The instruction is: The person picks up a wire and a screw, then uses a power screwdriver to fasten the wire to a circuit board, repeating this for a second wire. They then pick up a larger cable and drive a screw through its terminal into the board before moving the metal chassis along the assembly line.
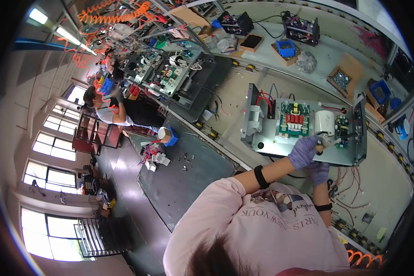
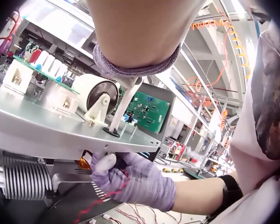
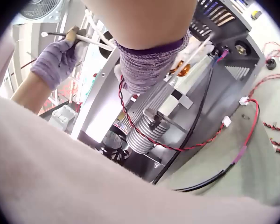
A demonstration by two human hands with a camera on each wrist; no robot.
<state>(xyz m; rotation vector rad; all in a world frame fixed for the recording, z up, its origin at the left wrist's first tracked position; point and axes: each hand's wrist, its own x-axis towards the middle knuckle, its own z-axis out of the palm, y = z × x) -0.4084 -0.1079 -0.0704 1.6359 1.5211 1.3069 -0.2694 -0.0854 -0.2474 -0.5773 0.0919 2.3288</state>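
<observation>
My left hand (image 1: 303, 152), in a purple knitted glove, grips a white-sleeved cable (image 2: 125, 108) above the metal plate of an open chassis (image 1: 272, 146). The sleeve rises through a black grommet (image 2: 111, 132), and its dark end sticks out past the fingers in the right wrist view. Directly under the plate is my gloved right hand (image 2: 135, 179), fingers curled near the underside; I cannot tell what they hold. A red-and-black twisted wire (image 3: 126, 109) runs beside it. Nearby are a white capacitor (image 1: 325, 122), a green circuit board (image 1: 285, 110) and, below the plate, a metal coil (image 3: 147, 135).
Loose red wires (image 1: 352, 184) lie on the bench by the chassis. Behind it stand an open carton of screws (image 1: 339, 79), a blue bin (image 1: 286, 48) and a plastic bag (image 1: 306, 62). Another chassis (image 1: 170, 76) is farther left, with a person (image 1: 106, 108) beside it.
</observation>
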